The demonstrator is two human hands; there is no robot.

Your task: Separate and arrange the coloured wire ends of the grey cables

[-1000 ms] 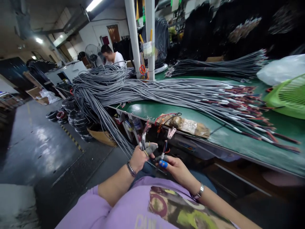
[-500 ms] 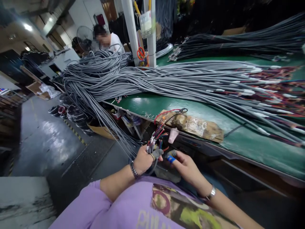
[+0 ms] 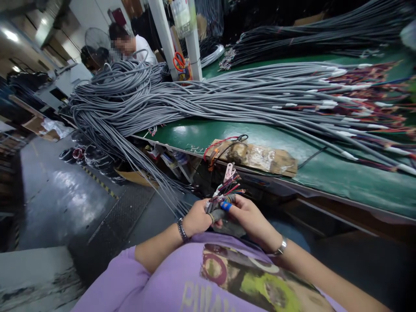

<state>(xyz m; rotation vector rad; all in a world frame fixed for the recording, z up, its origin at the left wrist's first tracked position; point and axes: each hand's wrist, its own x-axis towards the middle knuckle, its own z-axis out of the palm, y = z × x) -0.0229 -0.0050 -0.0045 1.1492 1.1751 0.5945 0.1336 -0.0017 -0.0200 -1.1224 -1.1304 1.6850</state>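
At nine o'clock, floor (image 3: 48, 182) is met by striped tape (image 3: 99, 182). At six, shirt lettering (image 3: 195, 300) beginning "PU" is partly cut off; wire ends (image 3: 234, 189) at five are clasped in the left hand (image 3: 198, 216), fingered by the adjoining right hand (image 3: 251, 214). Past four, the bench edge (image 3: 341, 196) is seen.

Near are two hands (image 3: 196, 216), one pink clip (image 3: 229, 170), one board (image 3: 282, 161); far, two posts (image 3: 163, 41), one fan (image 3: 96, 42), one co-worker (image 3: 143, 47).

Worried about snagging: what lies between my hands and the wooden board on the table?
In the head view, coloured wire ends jut out at the left hand and right hand; beyond them, a pink clip shows before the wooden board.
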